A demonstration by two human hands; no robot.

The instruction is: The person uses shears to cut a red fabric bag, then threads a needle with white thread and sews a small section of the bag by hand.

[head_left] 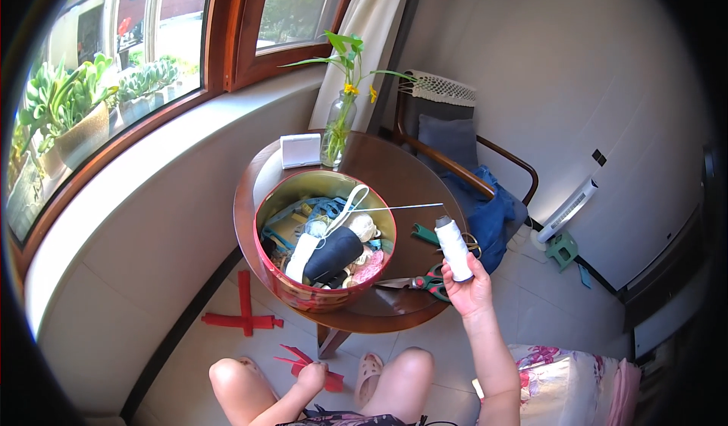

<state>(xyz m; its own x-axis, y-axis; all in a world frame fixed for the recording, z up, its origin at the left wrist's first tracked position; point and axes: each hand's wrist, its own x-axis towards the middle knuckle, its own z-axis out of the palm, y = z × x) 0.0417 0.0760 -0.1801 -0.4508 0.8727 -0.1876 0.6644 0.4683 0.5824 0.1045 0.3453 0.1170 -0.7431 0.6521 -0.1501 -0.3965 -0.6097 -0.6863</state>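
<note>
- The right hand (pixel 469 288) is raised above the near right edge of the round wooden table (pixel 394 176), fingers wrapped tight around the lower part of a spool of white thread (pixel 453 248).
- The spool is a slim white cylinder held upright with a slight tilt, its paler top end free above the fingers.
- One thin pale thread (pixel 394 208) runs from near the spool's top leftward, taut, over the round tin (pixel 303 293).
- The left hand (pixel 311 377) is low by the knee, curled on one red strip of fabric (pixel 327 380) at floor level; how firm the grip is I cannot tell.
- The tin has a flowered red outside and a gold inside, filled with rolls of white and dark thread, blue ribbon and pink scraps.
- One small white box (pixel 300 151) stands at the table's far side, just beside one glass vase (pixel 337 134) of green stems with yellow flowers.
- Two pairs of green-handled scissors (pixel 428 280) lie on the table, one near the right hand, the other behind the spool.
- Red strips in a cross (pixel 244 312) lie on the floor tiles.
- One wooden chair (pixel 455 145) stands behind the table.
</note>
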